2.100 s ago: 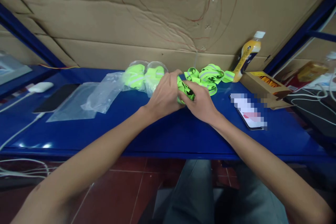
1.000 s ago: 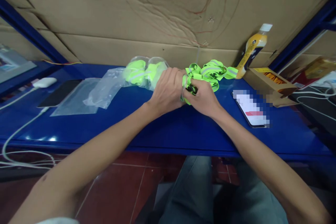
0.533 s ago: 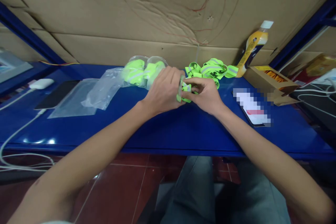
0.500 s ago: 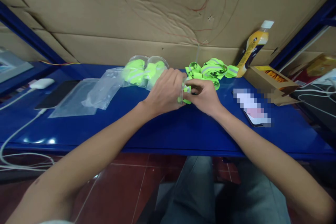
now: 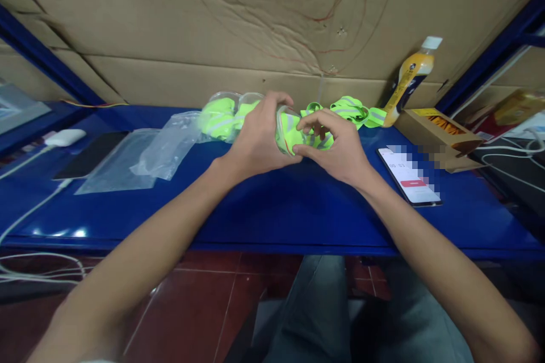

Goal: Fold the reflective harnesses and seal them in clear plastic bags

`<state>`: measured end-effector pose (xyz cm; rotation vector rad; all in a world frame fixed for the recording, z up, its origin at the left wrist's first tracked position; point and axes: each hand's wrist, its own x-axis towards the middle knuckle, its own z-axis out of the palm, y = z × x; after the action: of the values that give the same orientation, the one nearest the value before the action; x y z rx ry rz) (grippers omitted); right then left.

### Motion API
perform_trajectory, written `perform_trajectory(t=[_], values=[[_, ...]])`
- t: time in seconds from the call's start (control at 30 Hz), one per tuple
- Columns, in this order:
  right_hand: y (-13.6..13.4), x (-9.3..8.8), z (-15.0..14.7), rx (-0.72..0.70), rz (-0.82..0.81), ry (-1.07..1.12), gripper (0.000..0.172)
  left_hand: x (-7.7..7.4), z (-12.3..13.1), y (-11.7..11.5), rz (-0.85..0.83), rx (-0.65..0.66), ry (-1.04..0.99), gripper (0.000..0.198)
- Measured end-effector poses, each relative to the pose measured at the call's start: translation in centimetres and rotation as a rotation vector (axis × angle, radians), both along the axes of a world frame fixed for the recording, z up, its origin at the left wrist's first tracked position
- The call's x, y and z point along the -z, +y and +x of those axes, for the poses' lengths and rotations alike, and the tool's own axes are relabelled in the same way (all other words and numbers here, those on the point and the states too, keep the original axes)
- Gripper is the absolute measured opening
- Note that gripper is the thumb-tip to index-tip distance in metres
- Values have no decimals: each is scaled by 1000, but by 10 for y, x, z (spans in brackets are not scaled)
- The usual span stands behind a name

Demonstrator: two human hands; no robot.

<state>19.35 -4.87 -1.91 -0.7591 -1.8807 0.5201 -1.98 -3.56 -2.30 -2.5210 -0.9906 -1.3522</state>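
My left hand [image 5: 261,139] is wrapped round a clear plastic bag [image 5: 279,131], whose open mouth faces right. Neon-green strap with a silver-grey reflective stripe [image 5: 290,131] fills that mouth. At the bag's right side is my right hand [image 5: 340,144], thumb and fingertips against the rim and the strap, the fingers curled. More green strap shows through the gap between thumb and fingers; whether it joins the bagged strap I cannot tell. Behind the right hand lies a loose pile of the same strap [image 5: 349,109]. Two filled clear bags [image 5: 219,119] rest left of my left hand, one partly hidden by it.
Flat clear bags [image 5: 164,144] lie on the blue shelf [image 5: 264,212], beside a dark phone [image 5: 91,154] on a cable and a white earphone case [image 5: 66,137]. To the right are a lit phone [image 5: 411,176], a yellow bottle [image 5: 411,79] and a cardboard box [image 5: 445,139]. Cardboard backs the shelf.
The held bag has turned so that its mouth and the strap inside show more. My right hand's fingers have spread wider around the rim, and my left hand has shifted slightly left.
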Motion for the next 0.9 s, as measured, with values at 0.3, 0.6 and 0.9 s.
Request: perform_trajectory(t=[0.3,0.6,0.9], values=[[-4,13,-20,221,94,-24,51,-7,9,-18,-51,140,154,88],[2,-3,-26,-119,-295,180,62,-5,6,-13,88,144,-335,92],[12,-9,3,-83,-532,162,49,-8,11,-4,-319,103,-182,94]])
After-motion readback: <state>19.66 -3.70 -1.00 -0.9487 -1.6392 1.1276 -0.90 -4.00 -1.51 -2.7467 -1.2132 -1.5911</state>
